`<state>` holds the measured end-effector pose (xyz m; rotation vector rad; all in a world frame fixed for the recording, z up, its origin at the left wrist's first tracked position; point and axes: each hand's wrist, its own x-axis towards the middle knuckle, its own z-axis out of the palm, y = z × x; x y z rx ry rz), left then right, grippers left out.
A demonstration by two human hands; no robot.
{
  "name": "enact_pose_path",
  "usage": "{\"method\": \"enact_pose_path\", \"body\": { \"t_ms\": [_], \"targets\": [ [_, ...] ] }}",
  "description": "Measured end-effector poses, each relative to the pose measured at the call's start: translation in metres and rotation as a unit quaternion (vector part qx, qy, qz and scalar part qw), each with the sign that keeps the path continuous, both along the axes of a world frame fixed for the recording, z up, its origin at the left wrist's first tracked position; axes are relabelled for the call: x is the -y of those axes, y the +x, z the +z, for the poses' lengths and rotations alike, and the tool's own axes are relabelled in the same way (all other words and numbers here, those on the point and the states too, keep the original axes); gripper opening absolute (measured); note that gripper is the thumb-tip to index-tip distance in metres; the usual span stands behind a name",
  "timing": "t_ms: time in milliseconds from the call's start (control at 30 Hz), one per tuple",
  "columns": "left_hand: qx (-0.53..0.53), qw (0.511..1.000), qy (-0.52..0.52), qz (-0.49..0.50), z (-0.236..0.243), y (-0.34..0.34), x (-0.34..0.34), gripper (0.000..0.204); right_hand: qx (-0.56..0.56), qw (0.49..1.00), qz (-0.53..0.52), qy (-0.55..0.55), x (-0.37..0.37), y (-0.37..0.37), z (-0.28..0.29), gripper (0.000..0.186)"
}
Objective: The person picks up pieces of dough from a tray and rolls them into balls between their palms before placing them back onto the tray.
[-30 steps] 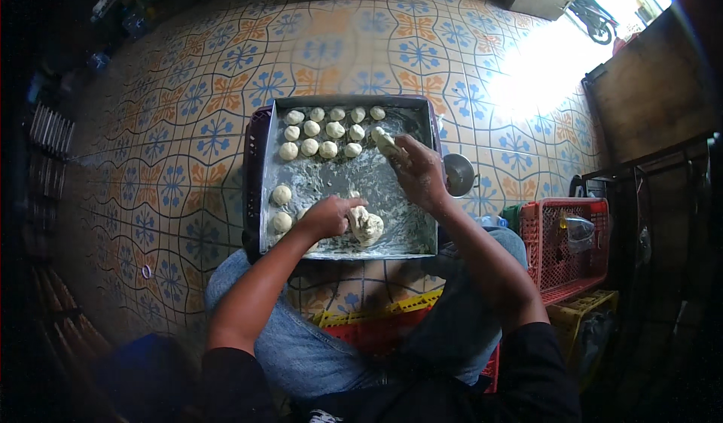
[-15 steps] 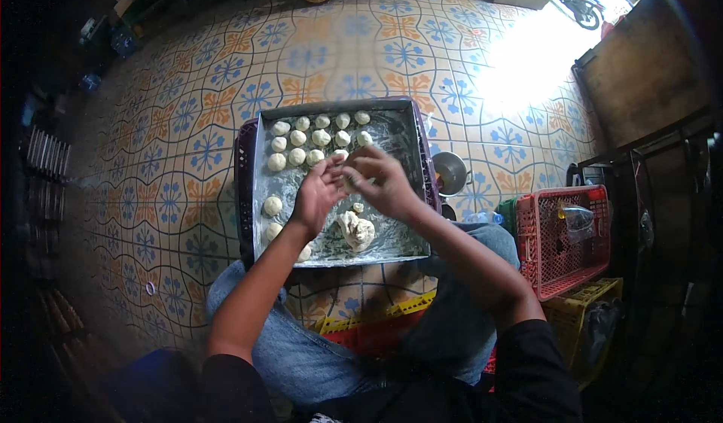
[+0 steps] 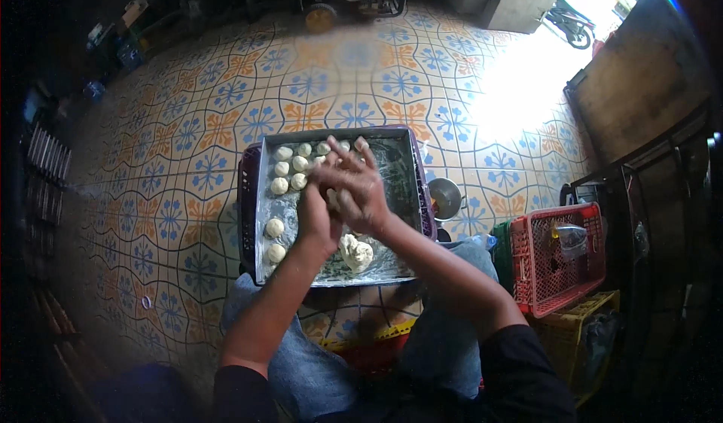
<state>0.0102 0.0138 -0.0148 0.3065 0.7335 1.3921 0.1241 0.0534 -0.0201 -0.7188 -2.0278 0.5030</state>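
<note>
We bring our left hand (image 3: 318, 216) and right hand (image 3: 363, 191) together over the tray (image 3: 394, 178), the right crossing the left. Both are blurred; a pale patch shows between the palms, but we cannot tell whether either grips dough. The dough lump (image 3: 356, 253) lies in the tray just below our hands, near the front wall. Beyond them sit rows of dough balls (image 3: 280, 186), partly hidden by our fingers; two more balls (image 3: 276, 254) lie near the left wall. A pot (image 3: 445, 199) stands right of the tray.
</note>
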Motion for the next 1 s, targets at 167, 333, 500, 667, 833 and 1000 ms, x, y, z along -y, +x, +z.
{"method": "enact_pose_path", "body": {
  "t_ms": [167,333,500,667,833,1000],
  "targets": [
    [0.017,0.999,0.003,-0.038,-0.009,-0.009,0.005,0.058,-0.039,0.996,-0.029,-0.081,0.024,-0.016,-0.002,0.048],
    [0.025,0.997,-0.015,-0.069,-0.018,0.007,0.019,0.066,-0.004,0.981,-0.081,-0.176,-0.002,-0.019,-0.009,0.043],
    [-0.007,0.962,0.163,-0.218,-0.048,-0.008,0.012,0.081,-0.033,0.99,0.084,-0.104,0.014,-0.02,-0.021,0.042],
    [-0.015,0.99,-0.099,-0.098,-0.001,-0.004,0.013,0.046,-0.054,0.981,0.043,-0.18,-0.018,-0.003,-0.021,0.035],
    [0.034,0.999,0.016,-0.021,-0.017,-0.035,-0.004,0.05,-0.079,0.989,0.127,-0.016,0.027,-0.021,-0.017,0.034],
    [-0.03,0.998,0.017,-0.052,-0.03,-0.024,-0.004,0.058,-0.176,0.97,0.066,-0.157,0.015,-0.039,-0.025,0.047]
  ]
}}
